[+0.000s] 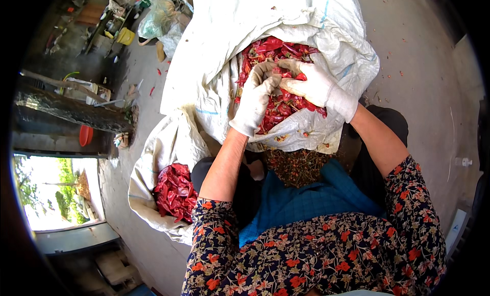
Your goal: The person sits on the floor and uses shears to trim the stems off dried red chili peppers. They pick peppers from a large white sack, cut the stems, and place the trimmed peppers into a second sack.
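Dried red chili peppers [281,112] fill the open mouth of a large white woven sack [214,66] before me. Both my hands wear white knit gloves and meet above the peppers. My left hand [258,93] has curled fingers, and my right hand [308,81] faces it with thumb and fingers bent around some red pepper. The fingertips of both hands close in on a small pepper piece between them, partly hidden by the gloves. A second woven sack [149,173], at my left knee, holds red pepper skins [176,192].
Stems and scraps [294,167] lie in a heap between my legs, below the large sack's edge. On the left are a wooden post [72,108], a yellow container [125,36], plastic bags [162,22] and a red bowl [86,135]. Scattered bits dot the concrete floor [413,78].
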